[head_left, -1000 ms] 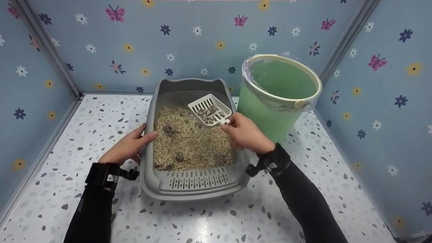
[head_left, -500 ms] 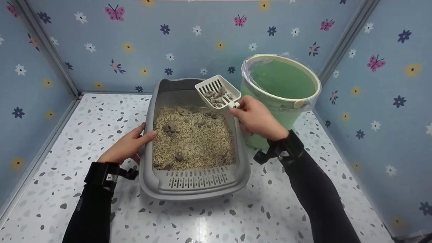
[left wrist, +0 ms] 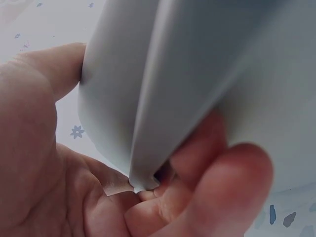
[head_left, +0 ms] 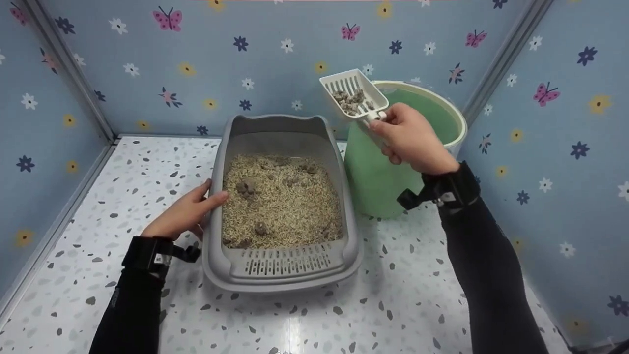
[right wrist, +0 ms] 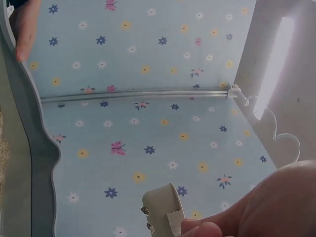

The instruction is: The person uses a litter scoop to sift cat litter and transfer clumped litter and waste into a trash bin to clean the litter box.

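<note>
My right hand (head_left: pixel 415 140) pinches the short handle of a white slotted litter scoop (head_left: pixel 372 94), held up at the bin's left rim. Several grey-brown clumps (head_left: pixel 350 102) lie in the scoop. In the right wrist view the scoop (right wrist: pixel 159 210) shows from its side, small bits on its edge. My left hand (head_left: pixel 184 214) grips the left wall of the grey litter box (head_left: pixel 285 282), thumb over the rim. The left wrist view shows its fingers (left wrist: pixel 232 182) curled under the box's rim (left wrist: pixel 143 113). Pale litter (head_left: pixel 290 211) with several dark clumps fills the box floor.
A green bin (head_left: pixel 378 187) with a cream rim and a clear liner stands right of the box, partly covered by the right hand. Blue flowered panels (head_left: pixel 275 64) enclose the speckled white floor (head_left: pixel 295 324) at the back and both sides.
My right hand has lifted the loaded scoop up and right, from over the litter to the bin's left rim. The left hand and litter box stay in place.
</note>
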Tool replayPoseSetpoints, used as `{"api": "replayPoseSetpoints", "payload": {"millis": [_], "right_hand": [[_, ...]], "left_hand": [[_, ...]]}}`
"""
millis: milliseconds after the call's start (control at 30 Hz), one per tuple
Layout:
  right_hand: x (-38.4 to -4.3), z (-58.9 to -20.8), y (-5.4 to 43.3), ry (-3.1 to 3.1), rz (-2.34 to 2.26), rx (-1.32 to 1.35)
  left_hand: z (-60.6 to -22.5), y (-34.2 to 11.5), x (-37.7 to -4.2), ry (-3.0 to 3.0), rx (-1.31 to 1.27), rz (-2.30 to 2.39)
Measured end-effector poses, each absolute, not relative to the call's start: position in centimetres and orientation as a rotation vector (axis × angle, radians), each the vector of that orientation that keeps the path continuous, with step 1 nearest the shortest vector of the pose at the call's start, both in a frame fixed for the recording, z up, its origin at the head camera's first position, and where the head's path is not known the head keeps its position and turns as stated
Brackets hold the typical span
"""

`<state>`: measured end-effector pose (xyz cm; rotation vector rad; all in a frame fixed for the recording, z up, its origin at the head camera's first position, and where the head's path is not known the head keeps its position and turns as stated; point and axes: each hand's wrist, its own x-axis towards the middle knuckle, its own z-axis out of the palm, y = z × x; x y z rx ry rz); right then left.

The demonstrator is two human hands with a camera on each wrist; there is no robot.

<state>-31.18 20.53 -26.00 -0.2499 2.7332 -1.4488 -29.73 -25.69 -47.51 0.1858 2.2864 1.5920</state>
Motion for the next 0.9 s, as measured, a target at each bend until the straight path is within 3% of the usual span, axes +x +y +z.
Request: {"api": "replayPoseSetpoints", "payload": {"millis": [467,900], "right_hand": [[-33.1,-25.9,24.8,2.962,-1.286,-0.092],[-33.9,-25.3,25.6,3.183,-0.834,-0.099]], "left_hand": [[-47.5,-25.7,-29.7,2.288,0.197,1.592],[-47.4,-25.5,-29.7,2.29,0.212,1.609]]}}
